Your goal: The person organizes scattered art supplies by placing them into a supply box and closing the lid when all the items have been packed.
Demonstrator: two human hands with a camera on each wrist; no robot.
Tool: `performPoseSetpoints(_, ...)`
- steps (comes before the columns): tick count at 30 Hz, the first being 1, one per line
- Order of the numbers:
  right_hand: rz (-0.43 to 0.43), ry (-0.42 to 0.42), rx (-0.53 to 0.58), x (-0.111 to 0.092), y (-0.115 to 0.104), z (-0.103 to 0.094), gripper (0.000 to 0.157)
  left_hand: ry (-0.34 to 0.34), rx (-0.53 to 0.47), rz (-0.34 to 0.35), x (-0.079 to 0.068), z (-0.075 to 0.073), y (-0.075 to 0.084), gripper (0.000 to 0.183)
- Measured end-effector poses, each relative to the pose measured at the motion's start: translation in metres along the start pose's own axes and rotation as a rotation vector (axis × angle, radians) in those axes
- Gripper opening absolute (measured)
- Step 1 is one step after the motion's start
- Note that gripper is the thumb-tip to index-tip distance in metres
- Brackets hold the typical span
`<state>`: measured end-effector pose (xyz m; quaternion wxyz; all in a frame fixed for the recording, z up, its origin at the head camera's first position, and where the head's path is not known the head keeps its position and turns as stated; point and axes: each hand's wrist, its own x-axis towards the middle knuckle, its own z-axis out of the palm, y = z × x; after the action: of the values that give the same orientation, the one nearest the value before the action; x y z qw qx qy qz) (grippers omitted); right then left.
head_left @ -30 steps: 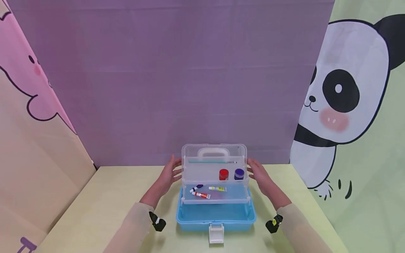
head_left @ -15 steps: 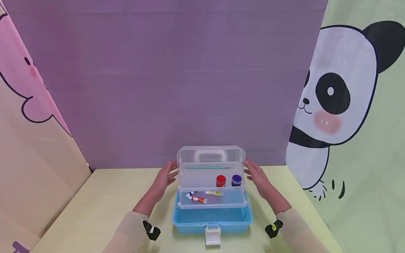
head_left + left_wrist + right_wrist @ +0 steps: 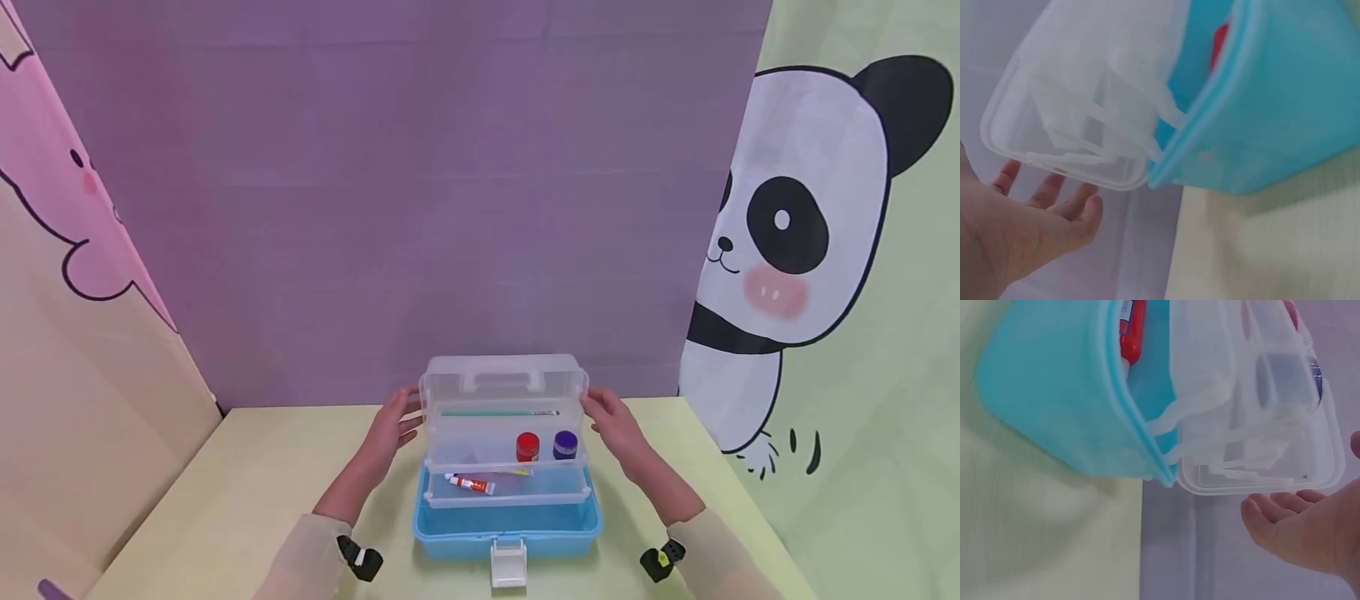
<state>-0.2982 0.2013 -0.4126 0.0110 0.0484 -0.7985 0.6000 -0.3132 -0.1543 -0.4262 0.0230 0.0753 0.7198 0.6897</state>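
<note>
A light blue storage box [image 3: 510,546] stands on the table with its clear lid [image 3: 457,379] raised. In its upper clear tray [image 3: 465,454] lie a teal paintbrush [image 3: 495,413], a red paint jar [image 3: 527,447] and a purple paint jar [image 3: 566,445]. Below it, the lower tray [image 3: 506,502] holds a red-labelled paint tube [image 3: 472,484]; other tubes are mostly hidden. My left hand [image 3: 384,433] has its fingers at the lid's left edge. At the right edge, my right hand [image 3: 617,425] touches with extended fingers. In the left wrist view the lid [image 3: 1104,169] leans over the fingertips [image 3: 1088,212].
The pale table [image 3: 300,467] ends at a purple backdrop [image 3: 375,208] just behind the box. A white latch [image 3: 508,567] hangs down at the box's front. Through the box's opening, a red tube [image 3: 1132,337] shows inside in the right wrist view.
The lid has tipped forward, and the upper tray has come forward and down over the lower one, covering more of the paint tubes. Both hands have stayed at the lid's sides.
</note>
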Motion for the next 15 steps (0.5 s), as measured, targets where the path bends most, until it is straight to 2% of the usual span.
performPoseSetpoints(4,-0.006,0.025,-0.069,-0.006,-0.007,0.002,0.062,-0.003,0.025,-0.003,-0.005,0.001,0.009,0.059)
performPoseSetpoints(9,-0.019,0.021,-0.148,-0.012,-0.013,0.004,0.070,-0.015,0.128,-0.033,-0.010,0.005,0.019,0.062)
performPoseSetpoints(15,-0.036,0.018,-0.175,-0.015,-0.015,0.005,0.069,-0.037,0.227,-0.055,-0.014,0.009,0.022,0.069)
